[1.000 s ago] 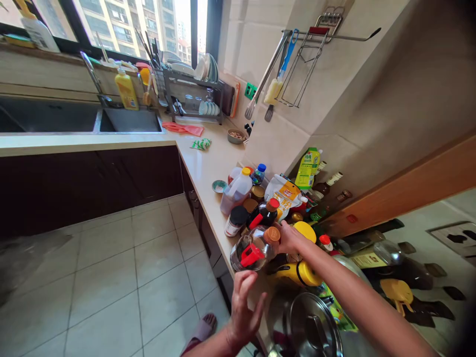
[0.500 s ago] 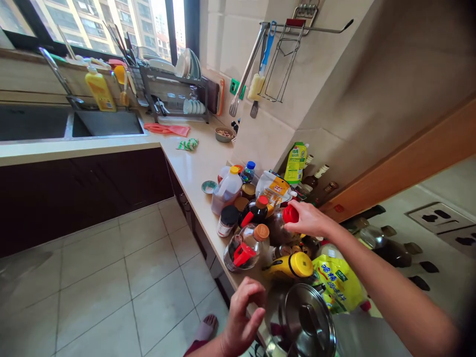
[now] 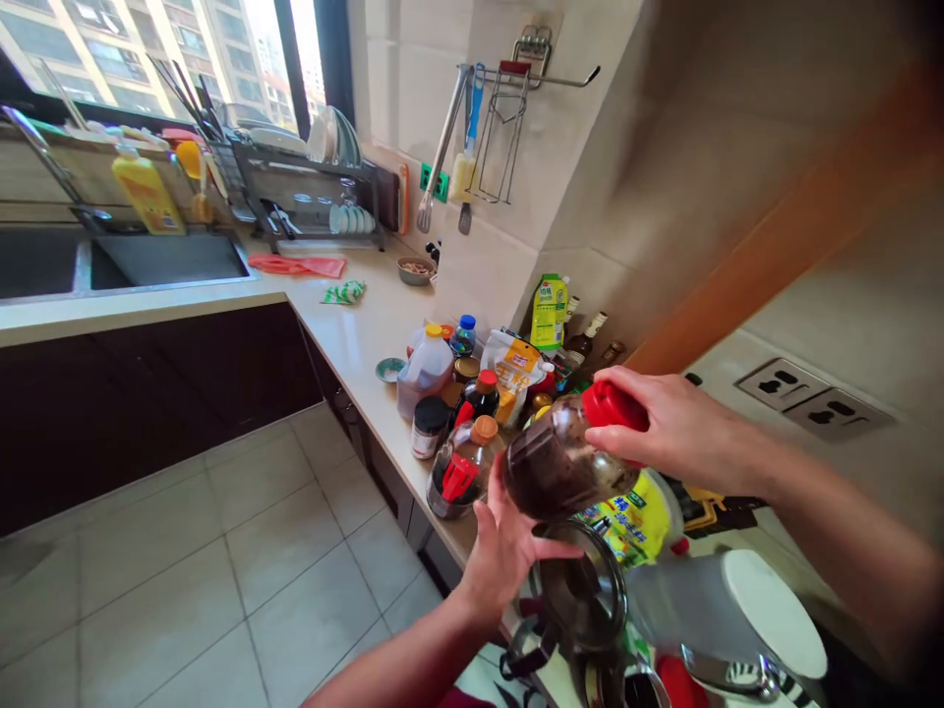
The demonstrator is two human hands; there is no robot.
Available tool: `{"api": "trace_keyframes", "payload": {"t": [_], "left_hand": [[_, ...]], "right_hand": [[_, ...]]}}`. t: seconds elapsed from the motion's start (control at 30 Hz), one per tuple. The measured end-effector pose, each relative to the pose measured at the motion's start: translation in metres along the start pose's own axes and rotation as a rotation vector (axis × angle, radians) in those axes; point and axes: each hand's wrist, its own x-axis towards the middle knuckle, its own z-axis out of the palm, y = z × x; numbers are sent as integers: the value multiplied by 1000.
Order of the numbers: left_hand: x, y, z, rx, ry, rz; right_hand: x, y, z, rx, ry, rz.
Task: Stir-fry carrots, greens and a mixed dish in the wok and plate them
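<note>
In the head view, the right hand grips a tilted jar by its red lid at four o'clock, above the crowded counter; the left hand, splayed, is at six. Sink at nine, window at ten, tiled floor at eight.

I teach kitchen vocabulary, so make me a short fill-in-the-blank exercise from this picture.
The right hand grips a jar by its cap, coloured ____.
Of the jar's cap and base, the left hand is nearer the ____.
Behind the sink stands a bottle coloured ____.
Missing words: red; base; yellow.
</note>
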Motion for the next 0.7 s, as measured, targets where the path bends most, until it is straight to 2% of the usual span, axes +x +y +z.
{"api": "trace_keyframes", "payload": {"t": [0.13, 0.23, 0.4, 0.57, 0.63, 0.7], "left_hand": [[-17, -11, 4, -71, 155, 13], [-33, -17, 1, -73, 258, 2], [-58, -25, -10, -71, 209, -126], [-76, -32, -18, -116, 165, -173], [-81, -35, -21, -148, 163, -262], [-86, -37, -25, -175, 145, -353]], "right_hand": [[-28, -16, 31, 28, -22, -32], [-45, -17, 53, -13, -3, -42], [-61, -5, 77, -17, -43, -71], [-76, -1, 97, 16, -54, -141], [-84, -2, 101, 45, -40, -222], [-93, 0, 101, 93, -61, -362]]}}
